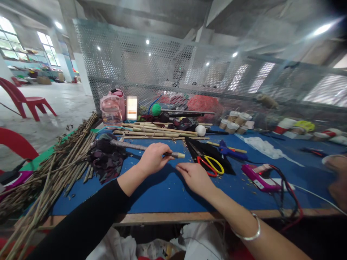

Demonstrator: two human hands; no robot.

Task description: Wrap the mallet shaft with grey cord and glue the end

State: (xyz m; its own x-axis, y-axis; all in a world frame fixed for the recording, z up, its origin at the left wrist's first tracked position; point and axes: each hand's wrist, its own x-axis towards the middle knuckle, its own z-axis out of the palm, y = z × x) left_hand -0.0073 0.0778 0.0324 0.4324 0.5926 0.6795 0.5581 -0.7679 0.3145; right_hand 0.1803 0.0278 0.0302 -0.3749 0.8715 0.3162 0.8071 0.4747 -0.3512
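Observation:
My left hand (154, 157) is closed around a thin stick wrapped in grey (132, 145), whose pale bare end sticks out past my fingers to the right. A dark patterned cloth (105, 162) hangs about the stick's far left end and lies on the table. Just below the pale tip, my right hand (195, 177) is apart from the stick, its thumb and fingertips pressed together; whatever they may pinch is too small to make out. Scissors (210, 166) with one red and one yellow handle lie beyond my right hand on a black cloth (227, 166).
Dry stalks (78, 155) are heaped along the left side. Cut sticks (159, 130) and a white ball (200, 130) lie ahead. To the right are a blue glue gun (230, 151), a purple power strip (260, 178) with cables, and white stuffing (264, 147). A perforated metal screen (151, 68) stands behind.

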